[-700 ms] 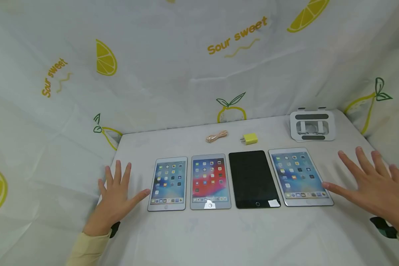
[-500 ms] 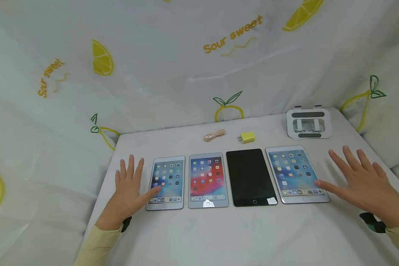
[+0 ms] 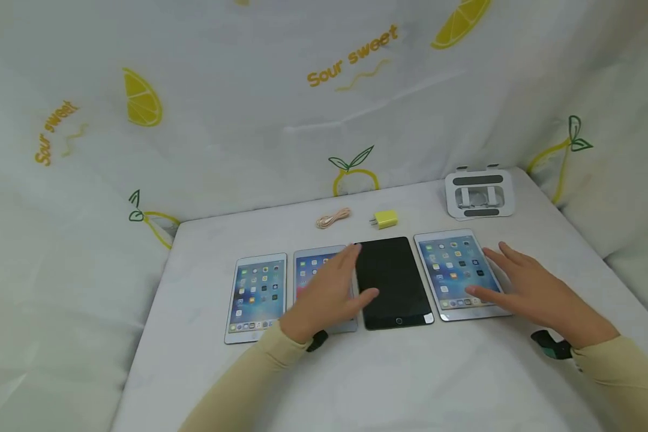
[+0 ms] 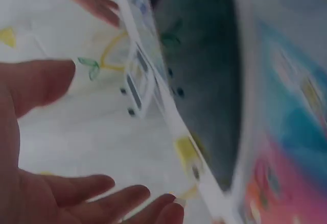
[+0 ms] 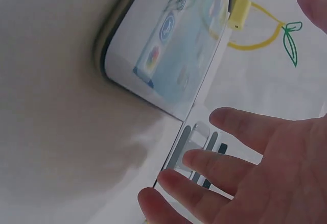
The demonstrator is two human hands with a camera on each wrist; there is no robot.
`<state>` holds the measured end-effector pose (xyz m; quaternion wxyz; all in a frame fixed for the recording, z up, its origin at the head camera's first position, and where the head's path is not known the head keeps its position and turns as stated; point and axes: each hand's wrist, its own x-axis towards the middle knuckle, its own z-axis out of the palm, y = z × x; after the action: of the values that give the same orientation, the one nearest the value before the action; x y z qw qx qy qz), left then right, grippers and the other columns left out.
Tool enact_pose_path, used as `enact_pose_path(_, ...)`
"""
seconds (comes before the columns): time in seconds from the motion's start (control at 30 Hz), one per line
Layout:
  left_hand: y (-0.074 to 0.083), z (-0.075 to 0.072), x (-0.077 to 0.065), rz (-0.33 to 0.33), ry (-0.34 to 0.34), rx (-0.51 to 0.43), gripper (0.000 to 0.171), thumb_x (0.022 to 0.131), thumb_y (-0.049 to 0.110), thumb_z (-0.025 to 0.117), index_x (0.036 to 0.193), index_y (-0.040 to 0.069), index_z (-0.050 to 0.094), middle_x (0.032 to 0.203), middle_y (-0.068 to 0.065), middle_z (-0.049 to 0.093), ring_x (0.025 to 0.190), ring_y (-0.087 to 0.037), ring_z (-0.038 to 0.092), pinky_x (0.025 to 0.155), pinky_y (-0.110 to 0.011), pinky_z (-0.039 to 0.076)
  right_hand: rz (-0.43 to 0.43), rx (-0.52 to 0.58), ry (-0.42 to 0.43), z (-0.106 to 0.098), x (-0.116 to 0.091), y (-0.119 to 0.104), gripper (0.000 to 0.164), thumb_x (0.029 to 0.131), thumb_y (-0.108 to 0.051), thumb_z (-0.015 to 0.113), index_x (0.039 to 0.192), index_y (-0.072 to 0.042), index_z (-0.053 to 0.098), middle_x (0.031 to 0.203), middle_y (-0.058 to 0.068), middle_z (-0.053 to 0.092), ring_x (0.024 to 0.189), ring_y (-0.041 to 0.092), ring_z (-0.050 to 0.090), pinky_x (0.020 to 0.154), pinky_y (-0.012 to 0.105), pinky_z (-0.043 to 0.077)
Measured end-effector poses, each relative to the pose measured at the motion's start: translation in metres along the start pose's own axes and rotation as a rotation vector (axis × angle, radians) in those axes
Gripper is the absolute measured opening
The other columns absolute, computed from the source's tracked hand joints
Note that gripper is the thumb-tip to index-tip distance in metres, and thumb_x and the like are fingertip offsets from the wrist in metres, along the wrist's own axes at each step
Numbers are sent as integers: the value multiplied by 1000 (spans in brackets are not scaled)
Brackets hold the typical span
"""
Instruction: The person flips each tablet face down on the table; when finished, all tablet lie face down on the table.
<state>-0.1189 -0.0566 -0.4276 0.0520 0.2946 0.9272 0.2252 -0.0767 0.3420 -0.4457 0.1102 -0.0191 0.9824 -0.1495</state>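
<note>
Four tablets would be a count, so several tablets lie in a row on the white table (image 3: 210, 384). My left hand (image 3: 326, 294) is over the tablet with the red and blue screen (image 3: 313, 273), partly hiding it; its fingertips overlap the left edge of the black-screened tablet (image 3: 394, 288). Its fingers are extended and hold nothing, as the left wrist view also shows. On the right, my right hand (image 3: 534, 294) hovers at the right edge of the rightmost white tablet (image 3: 448, 264), thumb over its screen. Fingers spread, it holds nothing. Another white tablet (image 3: 259, 294) lies leftmost.
Behind the row lie a coiled pinkish cable (image 3: 333, 218) and a yellow charger plug (image 3: 384, 219). A white and grey folding stand (image 3: 479, 194) sits at the back right. A lemon-printed cloth (image 3: 237, 150) hangs behind and beside the table.
My left hand has moved right, from beside the leftmost tablet to over the second one. The right hand has shifted left, closer over the rightmost tablet. The head view has turned slightly right.
</note>
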Motion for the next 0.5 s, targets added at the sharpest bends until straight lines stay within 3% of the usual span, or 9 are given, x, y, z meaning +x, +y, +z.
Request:
enact_pose_path(0.13, 49, 28, 21, -52, -57, -265, 86, 103, 59, 62, 170, 16, 32, 174, 0, 40, 158, -20, 45, 125, -44, 46, -23, 12, -4, 4, 7, -8, 111, 93, -78, 65, 165, 2, 35, 169, 42, 25, 146, 68, 34, 108, 86, 38)
enact_pose_path(0.23, 74, 44, 35, -72, -73, -386, 82, 103, 57, 62, 168, 14, 38, 168, 0, 49, 149, -16, 55, 118, -39, 53, -39, 6, 5, 6, 9, -11, 109, 93, -77, 66, 162, 3, 39, 167, 43, 29, 145, 68, 37, 108, 84, 40)
enact_pose_path(0.33, 91, 54, 45, -102, -99, -468, 80, 103, 54, 63, 166, 11, 40, 162, -1, 55, 140, -14, 61, 111, -33, 57, -55, -4, 23, 9, 8, -12, 107, 93, -75, 67, 160, 5, 43, 165, 43, 33, 143, 67, 40, 107, 83, 43)
enact_pose_path(0.5, 108, 65, 55, -187, -136, -565, 84, 102, 57, 64, 167, 9, 39, 163, -2, 54, 139, -11, 59, 108, -30, 56, -75, -18, 56, 13, 6, -10, 103, 93, -73, 69, 157, 5, 48, 163, 41, 38, 140, 64, 44, 103, 80, 49)
